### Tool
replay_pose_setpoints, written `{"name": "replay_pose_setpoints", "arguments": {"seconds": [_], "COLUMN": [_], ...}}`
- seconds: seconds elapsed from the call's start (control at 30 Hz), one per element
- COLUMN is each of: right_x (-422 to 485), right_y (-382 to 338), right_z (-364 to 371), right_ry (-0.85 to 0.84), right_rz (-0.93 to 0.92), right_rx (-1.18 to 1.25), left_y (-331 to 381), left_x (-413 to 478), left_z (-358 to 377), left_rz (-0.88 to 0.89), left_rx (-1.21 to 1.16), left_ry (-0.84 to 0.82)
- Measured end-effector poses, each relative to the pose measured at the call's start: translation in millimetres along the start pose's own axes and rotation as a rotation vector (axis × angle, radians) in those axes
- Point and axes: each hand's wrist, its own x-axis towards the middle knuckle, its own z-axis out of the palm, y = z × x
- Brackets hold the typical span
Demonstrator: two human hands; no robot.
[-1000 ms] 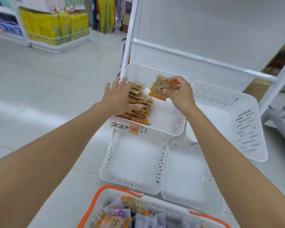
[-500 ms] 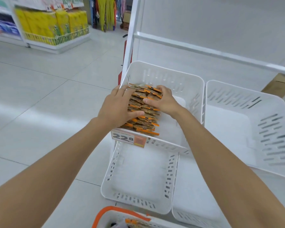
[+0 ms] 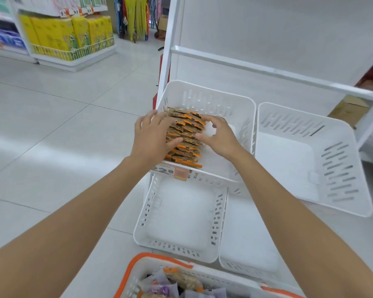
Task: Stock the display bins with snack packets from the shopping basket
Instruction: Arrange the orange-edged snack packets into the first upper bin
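row of snack packets [image 3: 186, 127] stands on edge in the upper left bin [image 3: 205, 88]. left hand [image 3: 152, 138] flat, fingers spread, presses its left side. right hand [image 3: 219, 137] loosely cupped, fingertips touching the right side, grip holding nothing. shopping basket [image 3: 157, 255] at bottom edge, mixed packets inside.

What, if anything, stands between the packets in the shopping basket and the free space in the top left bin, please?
Nothing visible does. The top left bin is open on top, with bare floor right of its row of packets; only the left hand and right hand touch that row.
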Motion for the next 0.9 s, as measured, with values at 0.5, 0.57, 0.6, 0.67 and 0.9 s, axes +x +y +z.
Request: {"name": "replay_pose_setpoints", "arguments": {"seconds": [0.5,0.57,0.6,0.67,0.9], "right_x": [-375.7,-411.0,-426.3,-450.2,-437.7], "right_y": [93.9,113.9,123.1,136.9,103.0], "right_z": [-57.2,-57.7,-53.6,-41.4,-37.9], "right_ry": [-0.371,-0.438,-0.466,-0.465,0.069], "right_rz": [0.372,0.442,0.451,0.470,0.483], "right_rx": [-0.209,-0.255,-0.261,-0.265,0.193], "left_y": [122.6,135.3,140.7,148.8,186.7], "left_x": [-264.9,-292.3,-303.5,-321.3,-335.3], "left_z": [24.3,34.6,39.1,47.5,43.0], "left_rz": [-0.024,-0.051,-0.063,-0.080,-0.320], "left_rx": [-0.400,-0.441,-0.462,-0.504,-0.793], "left_ry": [-0.444,-0.528,-0.564,-0.617,-0.823]}}
